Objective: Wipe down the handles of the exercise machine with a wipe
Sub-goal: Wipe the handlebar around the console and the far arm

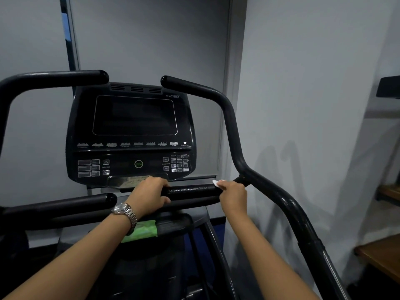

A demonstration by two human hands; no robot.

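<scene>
White wipe (217, 183): pinched in right hand (233, 195), curled round black padded horizontal handle (192, 190), at 3 o'clock of left hand (149, 197), which grips that bar's end. Step: wiping inner handle. Next, likely: slide wipe toward 9 o'clock; black curved upright handle (232, 131) at 12 o'clock to follow.

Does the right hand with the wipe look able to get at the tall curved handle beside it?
Probably yes: the right hand and its wipe sit on the short bar where it joins the curved handle, with nothing between.
</scene>
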